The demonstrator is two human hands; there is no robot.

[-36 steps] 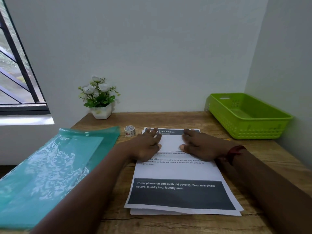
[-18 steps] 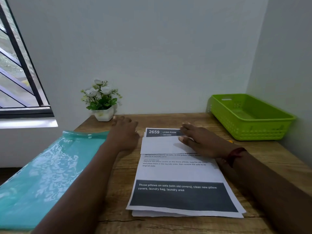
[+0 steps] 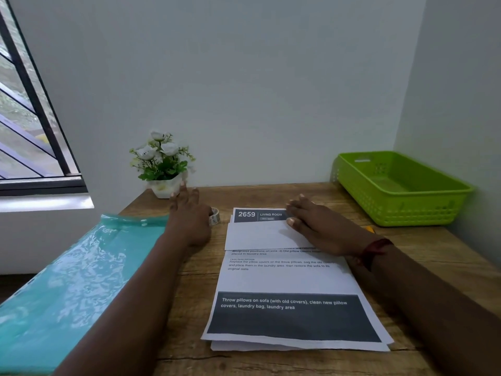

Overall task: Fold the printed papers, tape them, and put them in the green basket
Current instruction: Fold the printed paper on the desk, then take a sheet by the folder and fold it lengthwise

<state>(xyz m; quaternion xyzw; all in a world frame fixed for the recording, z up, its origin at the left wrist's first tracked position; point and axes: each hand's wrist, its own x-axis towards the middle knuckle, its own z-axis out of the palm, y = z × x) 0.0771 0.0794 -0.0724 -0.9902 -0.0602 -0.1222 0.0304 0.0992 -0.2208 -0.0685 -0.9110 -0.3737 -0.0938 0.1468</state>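
Flat and straight-fingered, the right hand (image 3: 322, 229) presses the folded white sheet (image 3: 260, 236) atop the stack (image 3: 284, 280). The left hand (image 3: 189, 215), fingers extended, sits beside the tape roll (image 3: 214, 216); the perforated green basket (image 3: 406, 210) stands far right

Printed papers (image 3: 284, 280) lie stacked flat, a seemingly folded sheet (image 3: 257, 236) atop; green basket (image 3: 406, 210) far right.

On the white printed paper sheets (image 3: 287, 280), the far dark header band (image 3: 252, 215) read "2659" and "LIVING ROOM". The near dark band (image 3: 292, 320) read "Throw pillows on sofa (with old covers), clean new pillow covers, laundry bag, laundry area". Small mid-sheet print began "Replace the pillow covers".
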